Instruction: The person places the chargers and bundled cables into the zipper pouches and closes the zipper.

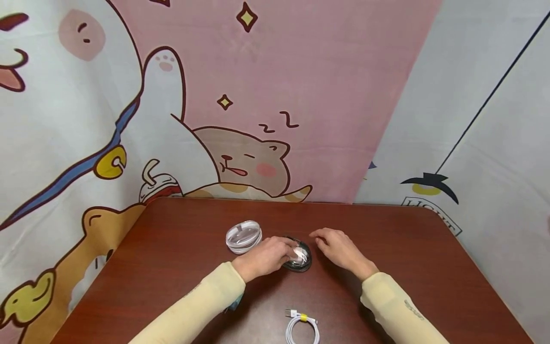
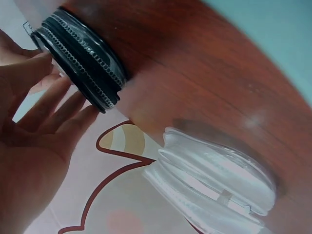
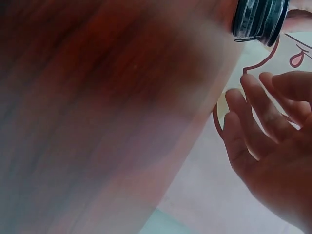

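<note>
A round zip case with a clear top and black trim lies on the table near the middle. My left hand rests on it, with fairly straight fingers over its top; the left wrist view shows the fingers against the side of the black case. Just right of the case, my right hand hovers with loosely bent fingers and holds nothing. In the right wrist view that hand is apart from the black case. Behind my left hand sits a white-trimmed clear round case.
Nearer me on the brown table lies a coiled white USB cable with a yellow tie. A small teal thing shows beside the left forearm. A cartoon-printed cloth hangs behind the table's far edge.
</note>
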A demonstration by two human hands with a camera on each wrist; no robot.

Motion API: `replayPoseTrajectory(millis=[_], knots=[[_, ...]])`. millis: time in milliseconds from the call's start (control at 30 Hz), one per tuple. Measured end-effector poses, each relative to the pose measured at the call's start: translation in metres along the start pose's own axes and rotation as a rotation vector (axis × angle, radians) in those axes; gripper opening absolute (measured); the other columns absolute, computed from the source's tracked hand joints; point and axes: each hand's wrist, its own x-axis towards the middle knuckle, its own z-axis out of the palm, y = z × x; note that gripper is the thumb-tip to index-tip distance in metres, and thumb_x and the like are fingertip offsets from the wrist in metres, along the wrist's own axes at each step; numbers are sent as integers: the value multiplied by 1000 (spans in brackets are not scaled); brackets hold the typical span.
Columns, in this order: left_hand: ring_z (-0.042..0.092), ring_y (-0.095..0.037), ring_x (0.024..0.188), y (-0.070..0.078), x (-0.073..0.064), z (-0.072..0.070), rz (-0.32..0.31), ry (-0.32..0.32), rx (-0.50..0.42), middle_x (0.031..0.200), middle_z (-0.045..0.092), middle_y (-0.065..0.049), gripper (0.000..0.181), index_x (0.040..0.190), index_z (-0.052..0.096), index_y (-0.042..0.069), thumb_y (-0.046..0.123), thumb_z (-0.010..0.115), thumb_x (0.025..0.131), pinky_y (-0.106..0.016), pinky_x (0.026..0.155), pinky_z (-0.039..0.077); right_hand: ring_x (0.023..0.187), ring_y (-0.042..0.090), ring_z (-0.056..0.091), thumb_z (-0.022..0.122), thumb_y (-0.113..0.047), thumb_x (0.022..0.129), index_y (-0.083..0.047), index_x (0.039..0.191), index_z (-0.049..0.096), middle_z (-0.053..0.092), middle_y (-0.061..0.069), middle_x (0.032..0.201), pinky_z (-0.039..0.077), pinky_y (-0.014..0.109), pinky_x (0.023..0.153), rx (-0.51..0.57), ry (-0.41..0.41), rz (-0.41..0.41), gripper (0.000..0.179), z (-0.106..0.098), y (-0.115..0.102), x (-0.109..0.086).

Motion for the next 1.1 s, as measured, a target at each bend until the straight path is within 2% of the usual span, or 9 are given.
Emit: replayPoseTrajectory(millis=[167,333,433,533,633,767,867,1100], knots=[[68,-15,115,-1,-1,-2,25,-2,-6,126,72,-6,21,106,83,14,0,76,92,-25,96,53,104,18,68,63,-1,99,-6,120,76,74,6,116,56,42,89,57,-82,-54,24,2,-1,6],[65,-19,114,2,-2,-3,38,28,97,124,71,-6,20,100,84,17,2,79,89,-26,100,50,94,14,60,58,6,97,-6,124,73,73,6,117,50,32,81,124,-175,-123,33,2,-4,10],[63,-19,108,4,-1,-4,35,30,172,119,69,-5,18,98,83,20,5,79,89,-27,97,50,99,15,63,55,11,94,-5,129,70,71,7,120,51,33,85,159,-243,-147,42,1,-6,13],[64,-17,102,5,-1,-3,28,26,189,112,68,-3,17,98,82,19,5,79,88,-26,93,51,108,21,66,55,14,93,-2,133,66,70,10,125,54,38,91,190,-284,-157,44,0,-6,15],[65,-15,100,5,-1,-3,18,19,172,109,68,-1,18,99,81,18,3,79,88,-25,91,52,113,26,67,59,11,95,0,132,66,70,13,126,55,44,93,185,-289,-135,40,1,-7,16],[65,-14,100,5,-1,-2,9,12,153,109,68,0,19,100,80,17,3,79,88,-26,90,53,108,24,68,66,5,94,0,123,71,73,11,118,56,45,91,133,-278,-71,30,4,-10,17],[65,-14,99,5,-1,-2,8,12,143,108,68,0,19,100,80,17,2,79,89,-26,89,53,98,18,67,70,0,93,-4,113,76,75,5,108,56,40,85,95,-275,-40,21,5,-9,17],[66,-14,99,3,-1,-2,8,20,131,106,70,0,18,99,80,17,2,79,88,-26,88,54,76,10,56,73,-5,92,-10,99,78,72,-5,89,47,29,67,23,-252,-47,10,5,-7,18]])
